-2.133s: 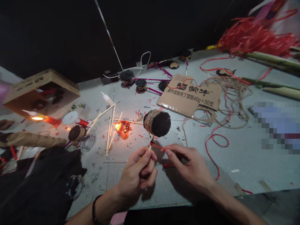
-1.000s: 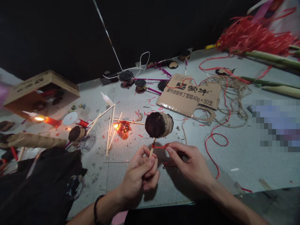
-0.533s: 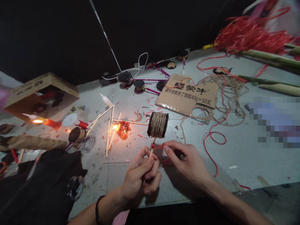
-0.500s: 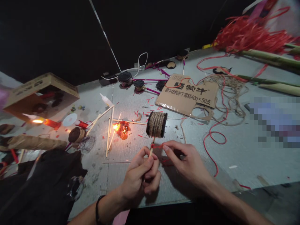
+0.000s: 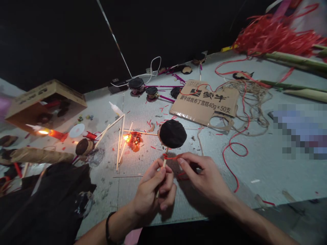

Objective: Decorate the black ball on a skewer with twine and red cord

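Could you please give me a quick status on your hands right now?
Left hand gripping wooden stick below black round bundle. Right hand holding red cord at the stick. Small fire beyond, apart from both hands.

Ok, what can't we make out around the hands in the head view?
Head view only:
- red cord: right hand hides where it's pinched
- stick: left hand covers its middle
- black bundle: its black face hides the far side
- pixelated object: blurred, unidentifiable
- cardboard box: interior shadowed
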`<state>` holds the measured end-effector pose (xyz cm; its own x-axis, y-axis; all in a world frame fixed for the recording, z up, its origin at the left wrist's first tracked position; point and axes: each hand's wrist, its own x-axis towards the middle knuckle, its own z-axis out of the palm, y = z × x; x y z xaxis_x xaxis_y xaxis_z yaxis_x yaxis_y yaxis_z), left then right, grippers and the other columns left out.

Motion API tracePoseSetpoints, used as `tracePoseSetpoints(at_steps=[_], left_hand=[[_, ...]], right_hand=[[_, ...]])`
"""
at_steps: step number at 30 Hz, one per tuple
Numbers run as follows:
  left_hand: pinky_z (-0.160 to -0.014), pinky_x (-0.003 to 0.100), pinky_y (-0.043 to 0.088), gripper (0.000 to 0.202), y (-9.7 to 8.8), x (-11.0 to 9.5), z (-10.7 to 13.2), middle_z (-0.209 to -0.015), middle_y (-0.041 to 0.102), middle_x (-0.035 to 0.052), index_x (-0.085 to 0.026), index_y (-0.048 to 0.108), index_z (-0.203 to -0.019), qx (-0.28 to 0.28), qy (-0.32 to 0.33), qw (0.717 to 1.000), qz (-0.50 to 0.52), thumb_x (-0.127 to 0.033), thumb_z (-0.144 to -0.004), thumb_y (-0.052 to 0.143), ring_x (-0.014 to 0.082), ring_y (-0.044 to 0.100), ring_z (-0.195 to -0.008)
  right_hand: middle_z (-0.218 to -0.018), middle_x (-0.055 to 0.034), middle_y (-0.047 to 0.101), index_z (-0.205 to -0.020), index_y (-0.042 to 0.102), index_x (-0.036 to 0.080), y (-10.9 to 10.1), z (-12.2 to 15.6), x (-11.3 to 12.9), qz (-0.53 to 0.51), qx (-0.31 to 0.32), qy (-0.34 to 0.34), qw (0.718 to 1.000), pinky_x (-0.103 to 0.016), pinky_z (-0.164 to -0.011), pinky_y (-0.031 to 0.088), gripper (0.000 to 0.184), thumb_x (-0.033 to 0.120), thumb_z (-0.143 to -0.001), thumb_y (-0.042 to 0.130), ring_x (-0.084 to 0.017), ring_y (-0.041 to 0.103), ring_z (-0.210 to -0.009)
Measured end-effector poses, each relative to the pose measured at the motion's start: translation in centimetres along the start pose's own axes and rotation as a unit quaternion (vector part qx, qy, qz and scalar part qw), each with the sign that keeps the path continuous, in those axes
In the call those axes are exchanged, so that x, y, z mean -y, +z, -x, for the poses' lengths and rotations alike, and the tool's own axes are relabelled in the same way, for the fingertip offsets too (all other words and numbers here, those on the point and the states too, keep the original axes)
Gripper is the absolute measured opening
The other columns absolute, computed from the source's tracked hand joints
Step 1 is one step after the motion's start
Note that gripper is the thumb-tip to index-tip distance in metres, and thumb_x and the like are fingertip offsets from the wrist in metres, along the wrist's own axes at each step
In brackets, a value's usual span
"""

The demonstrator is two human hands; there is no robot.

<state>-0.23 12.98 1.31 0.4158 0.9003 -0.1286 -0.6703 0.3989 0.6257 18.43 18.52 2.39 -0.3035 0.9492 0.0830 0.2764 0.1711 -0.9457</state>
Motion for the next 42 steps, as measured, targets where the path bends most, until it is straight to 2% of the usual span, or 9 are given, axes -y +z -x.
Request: tracePoseSetpoints(at_steps=[8, 15, 20, 24, 27, 32, 42], left_hand=[[-0.041, 0.015, 0.030, 0.023, -0.3, 0.6, -0.2, -0.064, 0.039, -0.0088, -0.019, 0.063, -0.108, -0.012, 0.000, 1.000, -0.007, -0.035, -0.117, 0.048, 0.0059, 0.037, -0.039], [-0.040, 0.014, 0.019, 0.027, -0.7, 0.5, -0.3, -0.061, 0.028, -0.0120, -0.018, 0.064, -0.102, -0.052, -0.019, 0.998, -0.007, -0.041, -0.114, 0.058, 0.0040, 0.016, -0.039], [-0.038, 0.014, 0.016, 0.032, -0.8, -0.1, -0.2, -0.060, 0.028, -0.0127, -0.016, 0.062, -0.093, -0.060, -0.028, 0.998, -0.014, -0.043, -0.110, 0.065, 0.0027, 0.010, -0.040], [-0.038, 0.014, 0.017, 0.026, -0.9, -0.1, -0.3, -0.058, 0.025, -0.0139, -0.018, 0.061, -0.095, -0.046, -0.020, 0.999, -0.018, -0.039, -0.108, 0.070, 0.0025, 0.010, -0.038], [-0.040, 0.014, 0.022, 0.020, -1.0, 0.0, -0.5, -0.057, 0.024, -0.0140, -0.019, 0.065, -0.100, -0.036, -0.017, 0.999, -0.014, -0.036, -0.109, 0.068, 0.0031, 0.012, -0.037], [-0.040, 0.014, 0.021, 0.027, -1.1, 0.4, -0.6, -0.058, 0.026, -0.0122, -0.016, 0.073, -0.104, -0.029, -0.003, 0.999, -0.017, -0.037, -0.114, 0.060, 0.0032, 0.016, -0.038], [-0.040, 0.015, 0.019, 0.028, -1.2, 0.9, -0.3, -0.058, 0.026, -0.0124, -0.015, 0.071, -0.105, -0.030, 0.010, 0.999, -0.032, -0.037, -0.116, 0.056, 0.0032, 0.018, -0.038]], right_hand=[[-0.084, -0.0032, 0.082, -0.095, 0.079, 0.022, 0.1, 0.0, -0.1, -0.008, 0.012, 0.003, 1.000, -0.027, -0.067, 0.055, 0.027, 0.030, -0.105, 0.055, -0.018, 0.073, -0.071], [-0.080, -0.0027, 0.080, -0.090, 0.076, 0.023, 0.3, 0.0, -0.1, -0.016, 0.013, -0.004, 1.000, -0.027, -0.064, 0.056, 0.026, 0.029, -0.105, 0.056, -0.017, 0.070, -0.068], [-0.082, -0.0027, 0.081, -0.090, 0.077, 0.023, 0.4, 0.0, -0.2, -0.013, 0.021, -0.006, 1.000, -0.027, -0.064, 0.056, 0.025, 0.028, -0.103, 0.056, -0.018, 0.072, -0.069], [-0.083, -0.0019, 0.082, -0.093, 0.078, 0.024, 0.4, 0.1, -0.2, -0.016, 0.022, -0.008, 1.000, -0.028, -0.067, 0.058, 0.025, 0.026, -0.103, 0.056, -0.018, 0.074, -0.071], [-0.083, -0.0020, 0.082, -0.092, 0.078, 0.024, 0.5, 0.1, -0.1, -0.017, 0.022, -0.012, 1.000, -0.027, -0.067, 0.057, 0.026, 0.027, -0.104, 0.055, -0.018, 0.075, -0.072], [-0.089, -0.0021, 0.085, -0.096, 0.081, 0.024, 0.5, 0.0, 0.0, -0.037, 0.034, -0.007, 0.999, -0.027, -0.073, 0.060, 0.027, 0.027, -0.104, 0.055, -0.018, 0.079, -0.078], [-0.093, -0.0023, 0.086, -0.098, 0.082, 0.023, 0.5, 0.2, -0.3, -0.040, 0.026, -0.018, 0.999, -0.026, -0.076, 0.062, 0.026, 0.024, -0.104, 0.056, -0.017, 0.080, -0.080]])
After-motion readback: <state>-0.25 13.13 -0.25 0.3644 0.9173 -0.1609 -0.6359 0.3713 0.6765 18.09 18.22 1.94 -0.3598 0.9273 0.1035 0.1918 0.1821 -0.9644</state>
